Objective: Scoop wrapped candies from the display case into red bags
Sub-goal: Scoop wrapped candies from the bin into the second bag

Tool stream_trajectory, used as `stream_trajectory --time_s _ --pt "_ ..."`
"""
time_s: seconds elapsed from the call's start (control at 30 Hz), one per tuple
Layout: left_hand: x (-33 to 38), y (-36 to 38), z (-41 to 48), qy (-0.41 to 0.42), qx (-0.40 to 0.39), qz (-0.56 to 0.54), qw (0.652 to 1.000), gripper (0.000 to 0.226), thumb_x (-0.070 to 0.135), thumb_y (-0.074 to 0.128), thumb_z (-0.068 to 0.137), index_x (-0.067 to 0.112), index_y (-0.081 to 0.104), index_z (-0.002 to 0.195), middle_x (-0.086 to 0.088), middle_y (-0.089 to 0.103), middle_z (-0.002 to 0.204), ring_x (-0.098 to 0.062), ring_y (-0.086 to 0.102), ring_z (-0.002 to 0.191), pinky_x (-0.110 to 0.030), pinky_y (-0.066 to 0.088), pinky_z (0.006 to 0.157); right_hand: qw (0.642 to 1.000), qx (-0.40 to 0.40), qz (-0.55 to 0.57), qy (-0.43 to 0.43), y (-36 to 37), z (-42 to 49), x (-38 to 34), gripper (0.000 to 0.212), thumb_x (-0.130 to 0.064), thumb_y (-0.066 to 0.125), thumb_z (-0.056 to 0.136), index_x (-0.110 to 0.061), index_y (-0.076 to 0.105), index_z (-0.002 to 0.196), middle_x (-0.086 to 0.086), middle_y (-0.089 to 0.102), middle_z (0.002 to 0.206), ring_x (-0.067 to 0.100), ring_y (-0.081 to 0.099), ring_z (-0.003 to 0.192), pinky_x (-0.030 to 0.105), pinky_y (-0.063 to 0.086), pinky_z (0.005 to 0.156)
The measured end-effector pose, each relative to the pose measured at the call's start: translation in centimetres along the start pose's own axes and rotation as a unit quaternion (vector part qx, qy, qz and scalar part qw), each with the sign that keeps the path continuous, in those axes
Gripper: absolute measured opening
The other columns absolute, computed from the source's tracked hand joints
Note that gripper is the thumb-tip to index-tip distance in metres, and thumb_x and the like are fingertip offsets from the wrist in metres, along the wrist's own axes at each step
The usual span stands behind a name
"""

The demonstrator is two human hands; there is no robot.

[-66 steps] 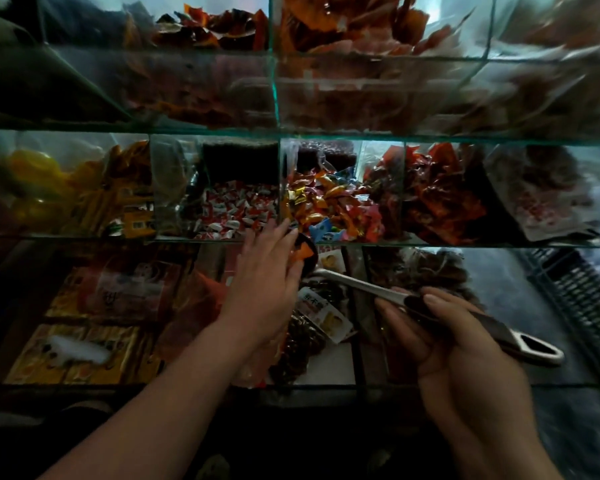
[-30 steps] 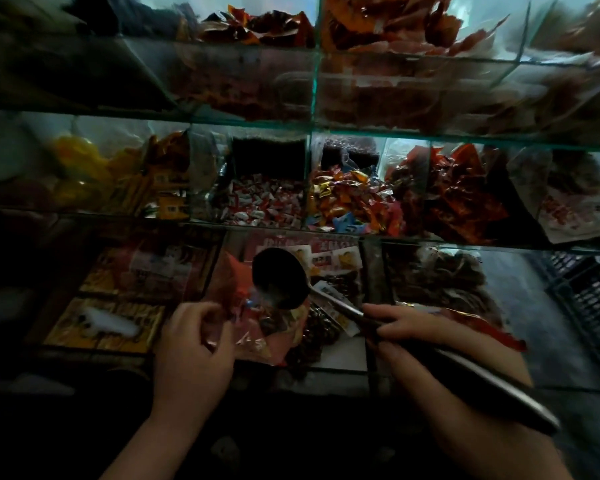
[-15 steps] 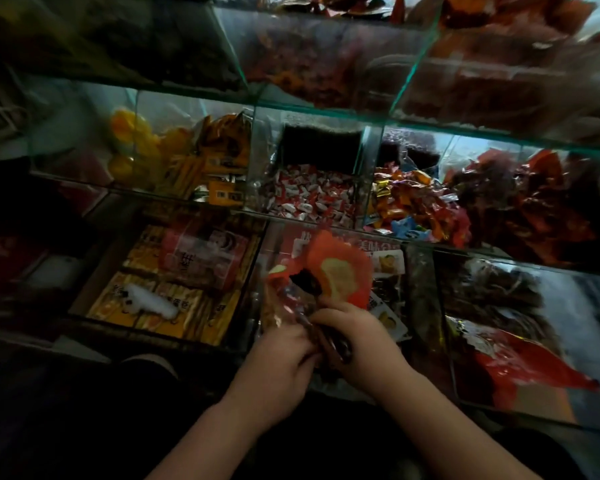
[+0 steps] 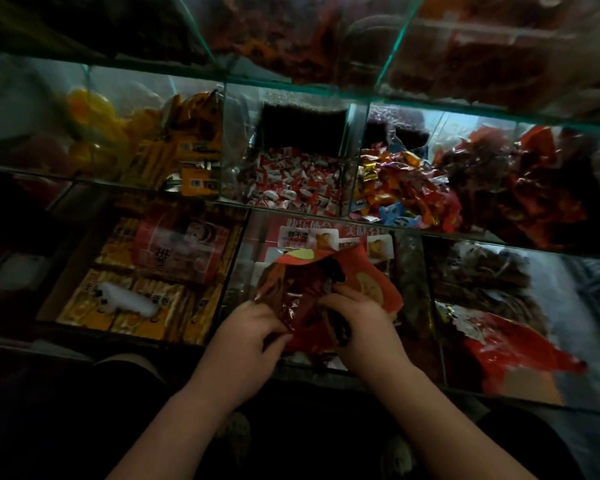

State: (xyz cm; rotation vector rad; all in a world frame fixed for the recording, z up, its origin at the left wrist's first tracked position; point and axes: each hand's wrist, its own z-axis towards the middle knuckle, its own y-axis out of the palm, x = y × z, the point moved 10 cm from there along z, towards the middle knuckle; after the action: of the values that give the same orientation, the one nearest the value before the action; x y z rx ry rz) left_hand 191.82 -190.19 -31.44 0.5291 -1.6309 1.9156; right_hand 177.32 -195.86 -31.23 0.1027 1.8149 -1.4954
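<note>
Glass case across the whole view. At left behind the glass, yellow packs; below them, orange boxes. Next right on the middle shelf, white-and-red candies, then mixed candies in the neighbouring compartment. Low centre, left hand, fingers curled, pinching the crinkled left edge of the red bag. Bag up over the lower glass, below the candy compartments, mouth upward and gaping. Just right, right hand, fingers curled round a dark scoop and touching the bag's other side. Farther right, a spare bag flat in the lower compartment; above it, dark red packs.
</note>
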Motion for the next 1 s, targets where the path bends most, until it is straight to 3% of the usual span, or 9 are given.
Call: stream_trajectory --time_s 0.1,0.17,0.3,0.47,0.57,0.67,0.87,1.0 --pt "-0.1 0.8 0.2 -0.004 -0.017 0.0 1.0 0.009 0.015 0.082 0.084 0.021 0.076 0.08 0.021 0.055 0.083 -0.003 0.052 0.087 -0.018 0.04 0.082 0.998 -0.054 -0.008 0.012 1.1 1.2 0.5 0.042 -0.012 0.078 0.084 -0.019 0.072 0.125 0.001 0.066 0.129 0.022 0.059 0.122 0.035 0.051 0.101" --pt "-0.4 0.7 0.2 -0.014 -0.013 0.002 1.0 0.01 0.013 0.083 0.083 0.021 0.076 0.081 0.02 0.054 0.084 -0.005 0.053 0.088 -0.021 0.042 0.082 0.999 -0.05 0.02 0.009 1.2 1.4 0.9 0.034 -0.007 0.072 0.087 -0.02 0.076 0.119 -0.002 0.071 0.123 0.017 0.063 0.118 0.035 0.051 0.102" --pt "-1.5 0.4 0.0 -0.04 -0.008 0.005 0.999 0.011 0.011 0.084 0.082 0.018 0.075 0.082 0.012 0.06 0.086 -0.012 0.058 0.09 -0.031 0.05 0.082 0.99 0.004 0.13 0.06 -0.2 0.2 3.0 0.023 -0.011 0.073 0.091 -0.032 0.078 0.098 -0.016 0.075 0.103 0.0 0.068 0.1 0.02 0.054 0.09" --pt "-1.2 0.2 0.1 -0.032 -0.023 -0.005 0.999 0.012 0.013 0.082 0.084 0.02 0.073 0.081 0.017 0.058 0.088 -0.008 0.057 0.092 -0.025 0.047 0.084 0.992 0.0 0.12 0.048 0.0 -0.2 2.7 0.023 -0.016 0.073 0.092 -0.036 0.077 0.101 -0.03 0.069 0.096 -0.01 0.065 0.095 0.003 0.047 0.08" --pt "-1.0 0.0 0.1 -0.026 -0.033 -0.017 0.999 0.014 0.013 0.081 0.085 0.021 0.071 0.08 0.018 0.058 0.087 -0.004 0.055 0.091 -0.023 0.046 0.083 0.996 -0.027 0.077 0.038 1.5 0.8 1.7 0.023 -0.015 0.069 0.093 -0.031 0.077 0.108 -0.015 0.074 0.109 0.003 0.067 0.103 0.019 0.053 0.088" --pt "-0.8 -0.4 -0.1 -0.026 -0.042 -0.018 0.999 0.02 0.013 0.081 0.085 0.025 0.067 0.077 0.018 0.058 0.085 -0.002 0.055 0.09 -0.021 0.045 0.082 0.993 -0.045 0.049 0.1 2.2 1.6 1.8 0.025 -0.023 0.063 0.097 -0.034 0.072 0.118 -0.006 0.072 0.122 0.018 0.067 0.111 0.036 0.056 0.094" --pt "-0.5 -2.0 0.7 -0.009 -0.01 0.015 1.0 0.01 0.019 0.081 0.085 0.023 0.073 0.083 0.017 0.059 0.09 -0.004 0.054 0.093 -0.023 0.044 0.085 0.999 0.04 0.032 -0.015 -2.3 -0.4 -0.8 0.027 -0.013 0.071 0.088 -0.027 0.076 0.112 -0.007 0.073 0.114 0.015 0.068 0.106 0.034 0.058 0.094" --pt "-0.2 -1.1 0.8 -0.005 -0.024 0.019 1.0 0.009 0.02 0.083 0.084 0.023 0.075 0.084 0.017 0.059 0.094 -0.007 0.054 0.099 -0.025 0.046 0.089 1.0 0.002 -0.006 -0.028 -1.4 -0.4 -0.8 0.043 -0.017 0.08 0.081 -0.028 0.074 0.121 -0.004 0.065 0.135 0.017 0.062 0.12 0.02 0.043 0.096"
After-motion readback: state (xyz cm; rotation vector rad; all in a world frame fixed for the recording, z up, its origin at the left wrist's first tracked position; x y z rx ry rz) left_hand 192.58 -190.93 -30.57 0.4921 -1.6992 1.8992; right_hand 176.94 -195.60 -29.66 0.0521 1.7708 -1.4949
